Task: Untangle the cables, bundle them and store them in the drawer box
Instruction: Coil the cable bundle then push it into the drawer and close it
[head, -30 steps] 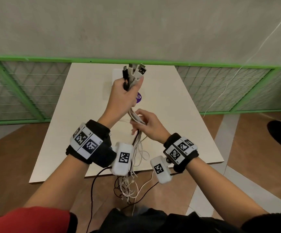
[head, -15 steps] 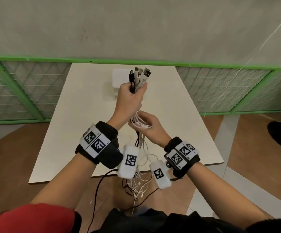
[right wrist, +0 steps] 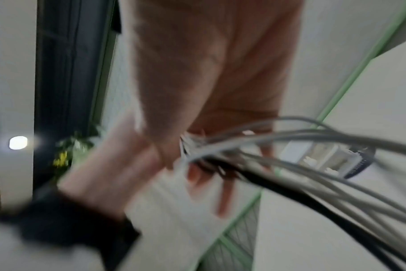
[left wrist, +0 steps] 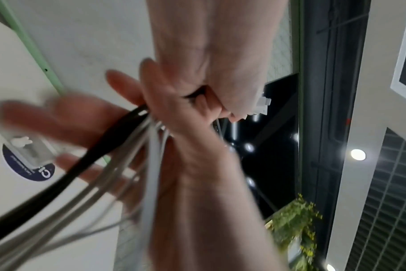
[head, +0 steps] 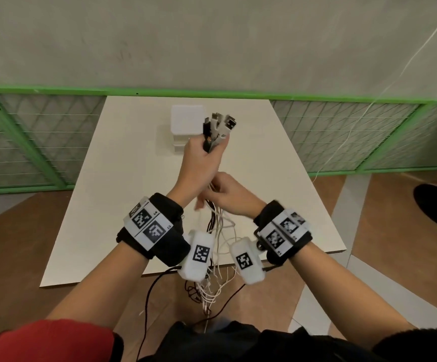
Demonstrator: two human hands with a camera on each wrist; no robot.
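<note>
Your left hand [head: 199, 163] grips the cables [head: 218, 231] by their plugs; your right hand [head: 231, 197] loosely combs them. Bundling and the far box [head: 186, 121] remain.

- The bundle of thin cables [head: 218, 226] is mostly white, with one black cable [left wrist: 65, 180] and silver plug ends.
- The small square plastic drawer box [head: 186, 123] at the far end is white.
- The flat rectangular bench [head: 123, 163] is pale cream.
- The black fabric wrist bands [head: 159, 233] carry white tags with black square-code patterns.
- The metal fence frame [head: 42, 88] is bright green around grey mesh.
- The floor [head: 10, 257] is brown wood, with pale grey strips on the right.
- The round sticker [left wrist: 30, 170] is dark blue.
</note>
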